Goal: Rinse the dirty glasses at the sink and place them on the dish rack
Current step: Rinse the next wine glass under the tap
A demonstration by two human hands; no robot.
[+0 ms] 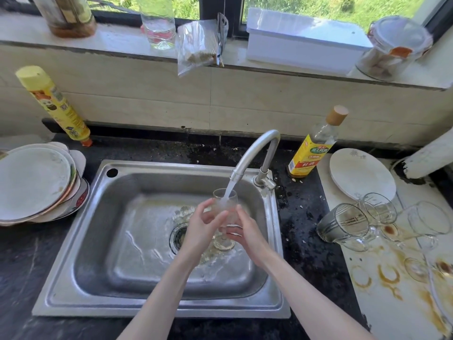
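While water runs from the faucet (255, 153), a stemmed glass (224, 204) is held upright over the sink (152, 241) basin, near the drain (177, 238). It is gripped between the left hand (203, 227) and the right hand (245, 234), fingers curled round its bowl and stem. Dirty glasses (362, 222) are seen lying on the stained counter (382, 290) at right; stacked plates (36, 185) lie at left. Bottles stand farther back.

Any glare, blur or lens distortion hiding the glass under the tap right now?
Head view: the glass is blurred by splashing water; both hands cover its stem; sunlight glares off the sink floor; the wide lens bows the windowsill.
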